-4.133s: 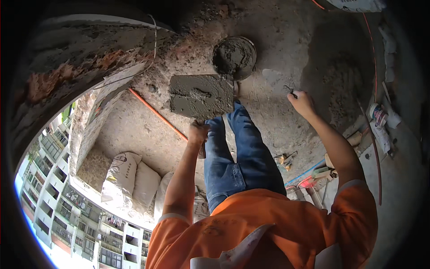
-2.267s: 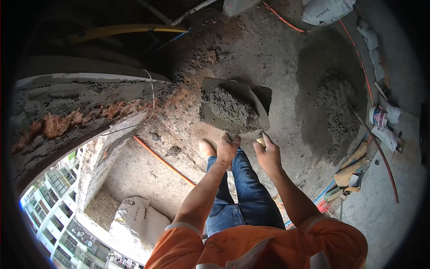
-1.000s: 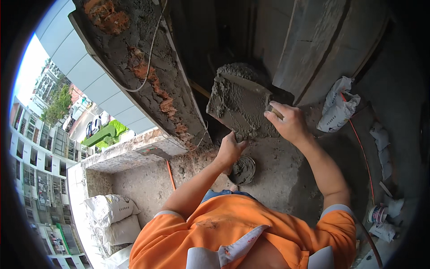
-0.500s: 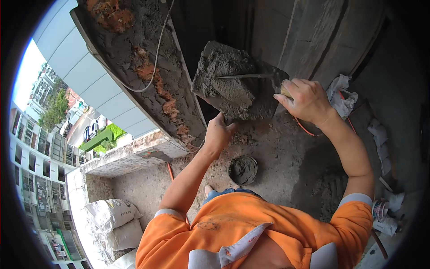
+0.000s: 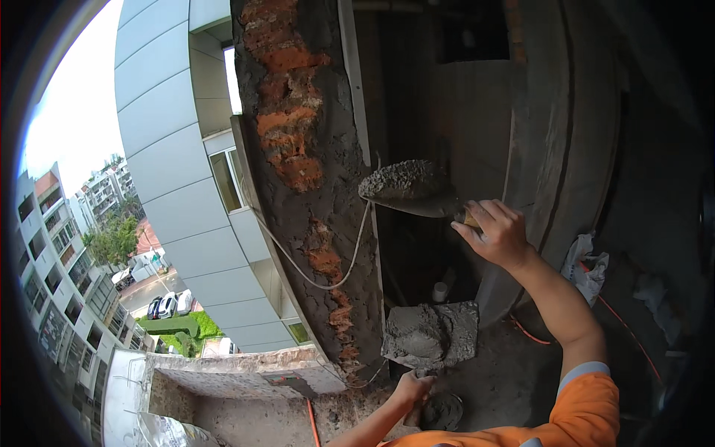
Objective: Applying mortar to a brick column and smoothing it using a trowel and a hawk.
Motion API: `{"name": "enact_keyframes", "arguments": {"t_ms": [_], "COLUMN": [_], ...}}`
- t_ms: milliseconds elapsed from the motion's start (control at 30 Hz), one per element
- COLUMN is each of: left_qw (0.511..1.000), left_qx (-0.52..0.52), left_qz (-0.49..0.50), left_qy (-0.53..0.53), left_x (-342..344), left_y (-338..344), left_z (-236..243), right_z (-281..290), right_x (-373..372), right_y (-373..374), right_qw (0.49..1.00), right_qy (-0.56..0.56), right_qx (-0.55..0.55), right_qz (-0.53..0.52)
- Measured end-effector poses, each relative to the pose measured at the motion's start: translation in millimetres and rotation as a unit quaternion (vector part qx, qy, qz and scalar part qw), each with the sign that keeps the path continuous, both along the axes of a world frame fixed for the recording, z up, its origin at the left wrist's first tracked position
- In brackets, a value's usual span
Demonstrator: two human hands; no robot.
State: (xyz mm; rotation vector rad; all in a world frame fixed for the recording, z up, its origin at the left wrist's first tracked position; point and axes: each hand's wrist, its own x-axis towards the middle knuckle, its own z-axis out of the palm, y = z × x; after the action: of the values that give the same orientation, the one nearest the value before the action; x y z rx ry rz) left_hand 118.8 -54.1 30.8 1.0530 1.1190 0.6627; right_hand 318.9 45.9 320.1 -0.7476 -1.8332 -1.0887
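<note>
My right hand (image 5: 497, 232) is closed round the handle of a trowel (image 5: 430, 207), raised beside the wall edge. A lump of wet grey mortar (image 5: 402, 180) rides on its blade. Lower down, my left hand (image 5: 415, 387) grips a mortar hawk (image 5: 469, 344) at its near side; the grip itself is partly hidden. More mortar (image 5: 417, 333) is heaped on the hawk. Left of the trowel rises a narrow wall face (image 5: 346, 223), partly coated in mortar, with orange brick (image 5: 292, 119) showing through. The blade's tip is close to this wall's right edge.
A pale cable (image 5: 328, 286) loops across the wall face. A bucket (image 5: 442, 411) stands on the floor below the hawk. A low parapet (image 5: 246, 361) runs at left, with buildings and parked cars beyond it. White bags (image 5: 586, 264) and an orange hose (image 5: 629, 335) lie at right.
The trowel has lifted off the hawk with a load of mortar and moved up towards the wall. The view has tilted up, showing more wall; the hawk now appears lower.
</note>
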Motion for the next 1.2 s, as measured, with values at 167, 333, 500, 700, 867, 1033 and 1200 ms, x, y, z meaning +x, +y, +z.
{"name": "enact_keyframes", "arguments": {"t_ms": [167,333,500,700,867,1033,1200], "left_qw": [0.997,0.987,0.975,0.956,0.942,0.944,0.943], "left_qx": [0.001,-0.011,0.007,-0.032,-0.063,-0.067,-0.068], "left_qz": [0.082,0.158,0.223,0.286,0.326,0.323,0.324], "left_qy": [0.002,0.01,-0.003,-0.062,-0.058,-0.024,-0.028], "left_x": [-62.0,-116.0,-146.0,-157.9,-158.8,-151.2,-147.7], "left_y": [16.4,11.8,3.1,-0.4,-7.5,-9.3,-16.0], "left_z": [-26.8,-31.1,-23.4,-21.0,-29.8,-33.5,-28.3], "right_z": [75.7,145.3,171.1,218.9,138.2,135.0,181.2], "right_x": [-63.1,-134.3,-164.7,-142.2,-161.3,-223.0,-269.2], "right_y": [33.3,39.3,112.7,162.4,151.8,161.1,184.3], "right_qw": [0.989,0.95,0.913,0.779,0.666,0.634,0.58], "right_qy": [0.045,0.119,0.204,0.403,0.459,0.465,0.545], "right_qx": [0.076,0.023,-0.081,-0.306,-0.432,-0.43,-0.409], "right_qz": [0.118,0.289,0.344,0.369,0.4,0.444,0.447]}}
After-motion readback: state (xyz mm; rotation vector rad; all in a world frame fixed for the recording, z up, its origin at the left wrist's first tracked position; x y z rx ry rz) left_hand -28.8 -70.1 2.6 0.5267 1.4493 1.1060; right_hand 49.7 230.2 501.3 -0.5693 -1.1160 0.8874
